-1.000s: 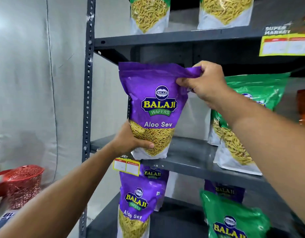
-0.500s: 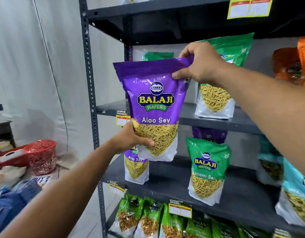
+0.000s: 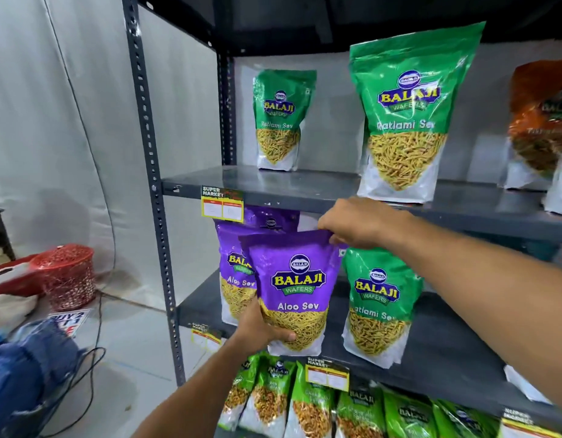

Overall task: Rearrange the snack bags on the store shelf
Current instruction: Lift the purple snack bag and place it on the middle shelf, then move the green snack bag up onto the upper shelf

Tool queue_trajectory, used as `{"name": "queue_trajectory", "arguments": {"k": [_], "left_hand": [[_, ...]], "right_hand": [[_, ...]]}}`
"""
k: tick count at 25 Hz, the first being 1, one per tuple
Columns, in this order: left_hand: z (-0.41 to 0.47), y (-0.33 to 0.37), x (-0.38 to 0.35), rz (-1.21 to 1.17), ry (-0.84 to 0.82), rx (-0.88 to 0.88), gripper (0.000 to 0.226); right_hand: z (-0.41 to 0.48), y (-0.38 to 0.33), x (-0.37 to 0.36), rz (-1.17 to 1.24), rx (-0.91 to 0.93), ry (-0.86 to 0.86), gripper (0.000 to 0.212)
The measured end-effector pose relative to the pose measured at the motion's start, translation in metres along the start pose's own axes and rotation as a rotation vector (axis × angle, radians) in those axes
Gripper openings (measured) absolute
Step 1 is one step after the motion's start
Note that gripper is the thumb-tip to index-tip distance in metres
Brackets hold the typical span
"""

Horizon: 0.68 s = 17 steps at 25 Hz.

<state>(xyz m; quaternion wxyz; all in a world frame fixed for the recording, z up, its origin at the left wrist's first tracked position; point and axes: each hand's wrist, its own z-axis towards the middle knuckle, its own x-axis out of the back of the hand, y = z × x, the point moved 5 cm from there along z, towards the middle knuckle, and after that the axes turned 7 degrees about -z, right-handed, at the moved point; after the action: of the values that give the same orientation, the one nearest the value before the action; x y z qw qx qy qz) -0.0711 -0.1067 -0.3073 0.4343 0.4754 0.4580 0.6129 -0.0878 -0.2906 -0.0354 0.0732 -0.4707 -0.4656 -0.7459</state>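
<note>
- Change from the earlier frame: the purple Aloo Sev bag, held in front of the upper shelf half a second ago, is now lower, in front of the middle shelf; the view has also dropped, so a bottom row of green packets shows more fully.
- Left hand: cupped under the bag's lower left corner, thumb pressed across the clear window at the front, fingers hidden behind.
- Right hand: pinching the bag's top right corner between thumb and fingers, knuckles just below the edge of the upper shelf.
- Held bag: upright, label facing the camera, its base at the front edge of the middle shelf; whether it rests on the shelf cannot be told.
- Neighbours on the middle shelf: a second purple Aloo Sev bag stands just behind and left of the held one, partly covered by it; a green Ratlami Sev bag stands just beside it on the right.
- Upper shelf: a small green Ratlami Sev bag at the back left, a larger green Ratlami Sev bag nearer the front, and an orange bag at the right edge.
- Shelf labels: a yellow price tag hangs from the upper shelf's front edge.
- Surroundings: a red mesh basket stands on the floor to the left of the rack.
</note>
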Motion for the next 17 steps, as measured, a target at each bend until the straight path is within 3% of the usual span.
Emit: {"name": "queue_trajectory", "arguments": {"k": [3, 8, 14, 17], "left_hand": [[0.023, -0.014, -0.006, 0.036, 0.013, 0.017, 0.111], [0.055, -0.028, -0.022, 0.104, -0.023, 0.130, 0.085], [0.074, -0.042, -0.032, 0.063, 0.039, 0.169, 0.080], [0.034, -0.037, -0.038, 0.067, 0.274, 0.028, 0.064]], "right_hand": [[0.018, 0.001, -0.034, -0.013, -0.011, -0.051, 0.022], [0.046, 0.010, -0.089, -0.001, -0.047, -0.142, 0.018], [0.066, 0.021, -0.126, 0.267, -0.142, -0.174, 0.012], [0.058, 0.036, -0.140, 0.379, -0.265, -0.145, 0.047]]}}
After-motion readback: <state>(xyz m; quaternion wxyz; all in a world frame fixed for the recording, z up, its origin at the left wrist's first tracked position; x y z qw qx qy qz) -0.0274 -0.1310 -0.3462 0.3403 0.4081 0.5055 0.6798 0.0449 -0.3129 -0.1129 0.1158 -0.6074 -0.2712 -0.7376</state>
